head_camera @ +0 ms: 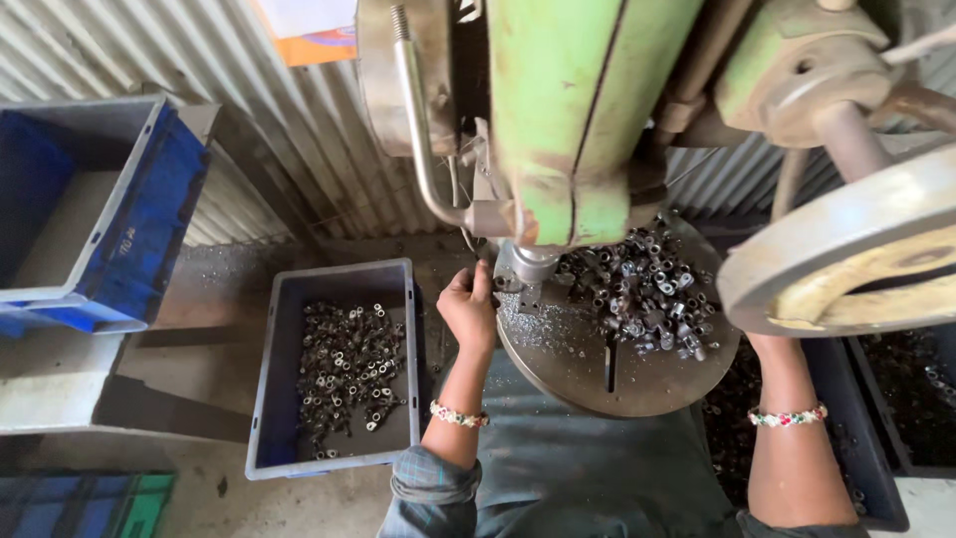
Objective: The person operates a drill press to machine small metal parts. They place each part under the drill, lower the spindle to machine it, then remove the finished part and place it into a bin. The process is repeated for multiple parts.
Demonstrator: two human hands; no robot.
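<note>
The round machine table [588, 384] is the landmark. On it, toward its right and rear, lies a heap of small metal parts [647, 294]. The drill column [568, 120] rises behind and above it. At its left rear edge rests the left hand [468, 304]. A crate [274, 399] sits left of it on the floor, with loose parts [349, 369] in it. Farther left and behind stands an empty bin [149, 209]. A large wheel [846, 249] hangs over its right side, hiding the right hand.
</note>
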